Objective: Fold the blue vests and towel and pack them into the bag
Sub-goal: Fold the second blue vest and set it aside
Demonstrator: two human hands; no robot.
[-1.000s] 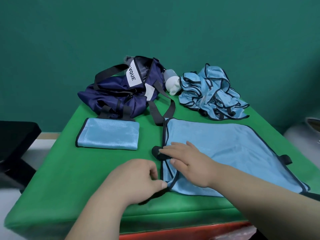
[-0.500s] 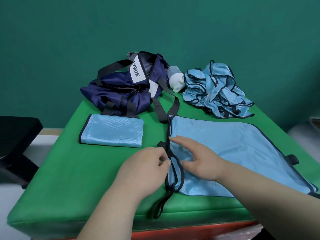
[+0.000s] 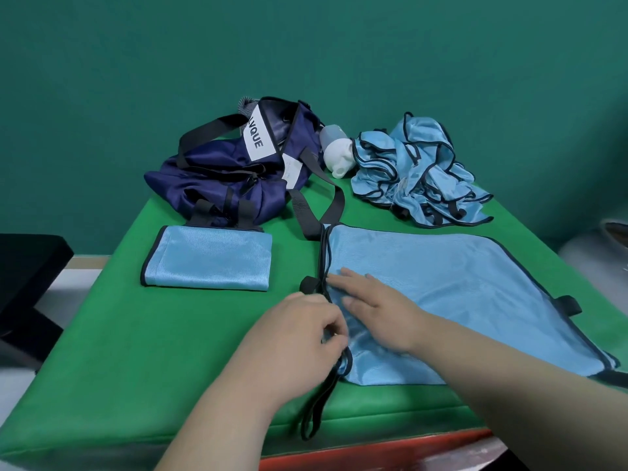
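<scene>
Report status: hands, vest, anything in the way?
Left hand pinches black edge trim of the spread vest. Right hand presses flat on it. Bag strap lies at its far left corner; crumpled vests lie behind.

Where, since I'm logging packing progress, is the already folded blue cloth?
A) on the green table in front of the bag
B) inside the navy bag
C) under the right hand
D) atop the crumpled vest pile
A: the folded blue cloth lies flat on the green table, in front of the navy bag and outside it.

Head-worn view looks forward and down, close over the table [image 3: 204, 334].
</scene>
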